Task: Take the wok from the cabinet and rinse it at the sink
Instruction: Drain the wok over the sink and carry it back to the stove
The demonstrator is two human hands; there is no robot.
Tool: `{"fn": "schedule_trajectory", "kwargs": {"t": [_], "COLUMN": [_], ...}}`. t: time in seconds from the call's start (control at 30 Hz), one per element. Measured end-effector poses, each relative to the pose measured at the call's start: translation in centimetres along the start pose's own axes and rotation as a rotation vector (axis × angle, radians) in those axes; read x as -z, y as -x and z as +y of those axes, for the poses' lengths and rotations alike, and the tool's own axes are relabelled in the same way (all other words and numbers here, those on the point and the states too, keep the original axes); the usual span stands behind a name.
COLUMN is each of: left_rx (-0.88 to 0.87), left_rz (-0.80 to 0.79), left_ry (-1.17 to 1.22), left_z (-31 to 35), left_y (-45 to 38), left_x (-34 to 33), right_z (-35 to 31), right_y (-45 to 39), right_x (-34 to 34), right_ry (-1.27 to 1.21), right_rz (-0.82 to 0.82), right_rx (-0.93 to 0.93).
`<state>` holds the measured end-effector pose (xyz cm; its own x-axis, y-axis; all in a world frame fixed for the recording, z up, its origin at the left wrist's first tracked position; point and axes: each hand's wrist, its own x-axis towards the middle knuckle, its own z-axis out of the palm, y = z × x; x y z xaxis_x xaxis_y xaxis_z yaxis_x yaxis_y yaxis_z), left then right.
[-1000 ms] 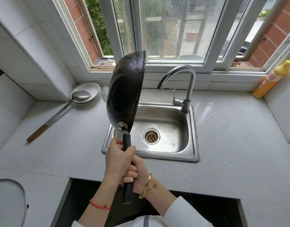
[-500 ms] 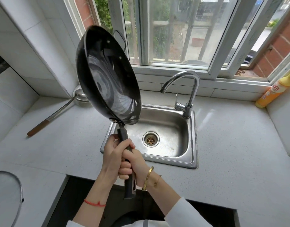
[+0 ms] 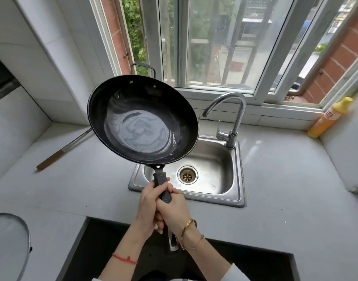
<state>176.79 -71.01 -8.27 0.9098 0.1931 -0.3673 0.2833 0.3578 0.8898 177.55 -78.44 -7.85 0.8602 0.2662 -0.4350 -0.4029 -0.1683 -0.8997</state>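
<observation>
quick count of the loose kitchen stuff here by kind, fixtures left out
wok: 1
ladle with wooden grip: 1
glass lid: 1
yellow bottle: 1
total: 4
Both the left hand and right hand hold the wok's handle.

A wide window [image 3: 224,47] with white frames fills the back wall, daylight coming through it; brick and green foliage show outside. White tiled walls [image 3: 42,47] flank the window on both sides, and below its sill runs a pale speckled countertop [image 3: 285,189]
</observation>
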Motion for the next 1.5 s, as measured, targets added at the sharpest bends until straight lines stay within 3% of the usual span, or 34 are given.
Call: {"fn": "schedule_trajectory", "kwargs": {"t": [0.27, 0.63, 1.13, 1.5], "left_rx": [0.076, 0.113, 0.317, 0.438], "left_rz": [-0.157, -0.474, -0.929, -1.130], "left_ry": [0.086, -0.096, -0.269, -0.306], "left_z": [-0.5, -1.7, -7.4, -12.2], "left_y": [1.9, 7.4, 12.9, 18.6], "left_x": [4.8, 7.6, -1.9, -10.5], "right_z": [1.6, 4.8, 10.5, 14.1], "right_y": [3.6, 11.0, 17.8, 24.7], "right_x": [-5.0, -9.0, -3.1, 4.0], "right_ry": [0.008, -0.062, -0.169, -0.345], "right_rz": [0.137, 0.425, 0.969, 1.164], "right_rx": [0.041, 0.022, -0.212, -0.157]}}
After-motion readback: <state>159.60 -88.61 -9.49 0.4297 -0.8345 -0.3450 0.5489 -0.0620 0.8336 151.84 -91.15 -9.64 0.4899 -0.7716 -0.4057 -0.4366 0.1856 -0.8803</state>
